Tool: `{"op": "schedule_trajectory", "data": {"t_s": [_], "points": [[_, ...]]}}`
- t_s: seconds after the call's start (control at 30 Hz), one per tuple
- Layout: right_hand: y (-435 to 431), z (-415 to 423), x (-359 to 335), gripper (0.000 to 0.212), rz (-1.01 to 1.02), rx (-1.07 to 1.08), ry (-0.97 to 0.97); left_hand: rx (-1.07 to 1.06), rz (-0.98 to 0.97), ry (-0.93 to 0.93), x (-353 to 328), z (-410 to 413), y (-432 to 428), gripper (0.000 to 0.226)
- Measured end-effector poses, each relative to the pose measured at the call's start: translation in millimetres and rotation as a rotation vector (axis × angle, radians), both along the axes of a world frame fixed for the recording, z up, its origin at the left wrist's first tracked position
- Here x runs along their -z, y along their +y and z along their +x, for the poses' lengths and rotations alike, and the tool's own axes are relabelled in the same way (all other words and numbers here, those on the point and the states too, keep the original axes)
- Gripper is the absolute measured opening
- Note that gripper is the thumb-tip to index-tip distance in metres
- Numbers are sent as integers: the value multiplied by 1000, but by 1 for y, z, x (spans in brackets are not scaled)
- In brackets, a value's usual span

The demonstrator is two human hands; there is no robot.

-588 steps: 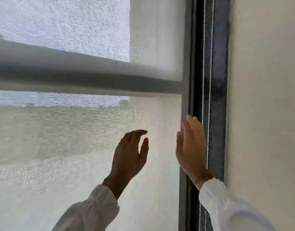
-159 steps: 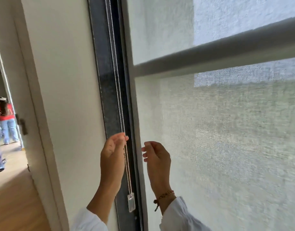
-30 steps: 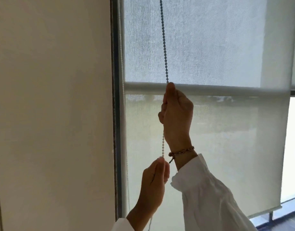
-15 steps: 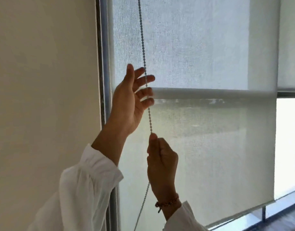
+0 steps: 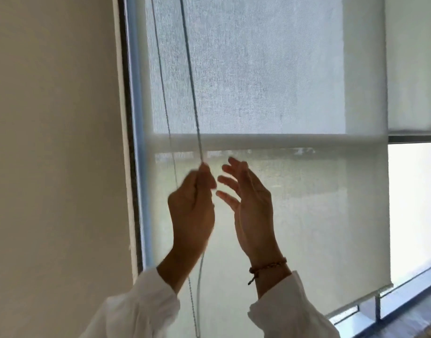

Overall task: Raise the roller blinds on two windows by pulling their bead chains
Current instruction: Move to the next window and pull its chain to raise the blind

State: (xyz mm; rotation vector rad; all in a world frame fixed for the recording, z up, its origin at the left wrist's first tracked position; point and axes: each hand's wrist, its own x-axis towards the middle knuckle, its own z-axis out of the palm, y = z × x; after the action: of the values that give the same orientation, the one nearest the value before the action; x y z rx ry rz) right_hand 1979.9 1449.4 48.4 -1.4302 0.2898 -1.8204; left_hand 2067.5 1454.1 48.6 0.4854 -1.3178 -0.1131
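Note:
A pale translucent roller blind [image 5: 294, 215] covers most of the window in front of me; its bottom bar [image 5: 355, 298] hangs a little above the sill at the lower right. The bead chain [image 5: 190, 69] runs down from the top left of the blind. My left hand [image 5: 192, 211] is closed around the front strand at about mid height, thumb tip on the beads. The back strand [image 5: 160, 69] hangs free just left of it. My right hand [image 5: 248, 198] is beside the left one, fingers spread, holding nothing, with a braided bracelet on its wrist.
A plain cream wall [image 5: 56, 167] fills the left side, ending at the dark window frame [image 5: 130, 142]. A second blind [image 5: 414, 69] on the neighbouring window at the right is raised about halfway, with bright glass [image 5: 414, 203] below it.
My left hand has come down and closed on the chain. My right hand has let go of it, risen and opened. The blind's bottom bar sits slightly higher.

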Motion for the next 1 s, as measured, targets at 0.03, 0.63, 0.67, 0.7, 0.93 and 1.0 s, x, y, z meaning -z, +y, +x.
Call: {"op": "schedule_trajectory", "data": {"t_s": [0.03, 0.63, 0.67, 0.7, 0.93, 1.0], "points": [[1, -1, -7, 41, -17, -6, 15, -4, 41, -13, 17, -2, -4, 30], [3, 35, -7, 30, -247, 590, 56, 330, 381, 5, 71, 21, -28, 67], [1, 37, 6, 32, -263, 624, 69, 339, 369, -8, 55, 25, -26, 71], [0, 39, 20, 35, -276, 649, 85, 346, 345, -12, 36, 27, -20, 69], [-2, 46, 100, 38, -246, 684, 128, 466, 348, 32, -60, 17, 6, 39], [-5, 47, 107, 34, -203, 648, 150, 335, 340, 92, -61, 4, 1, 45]]}}
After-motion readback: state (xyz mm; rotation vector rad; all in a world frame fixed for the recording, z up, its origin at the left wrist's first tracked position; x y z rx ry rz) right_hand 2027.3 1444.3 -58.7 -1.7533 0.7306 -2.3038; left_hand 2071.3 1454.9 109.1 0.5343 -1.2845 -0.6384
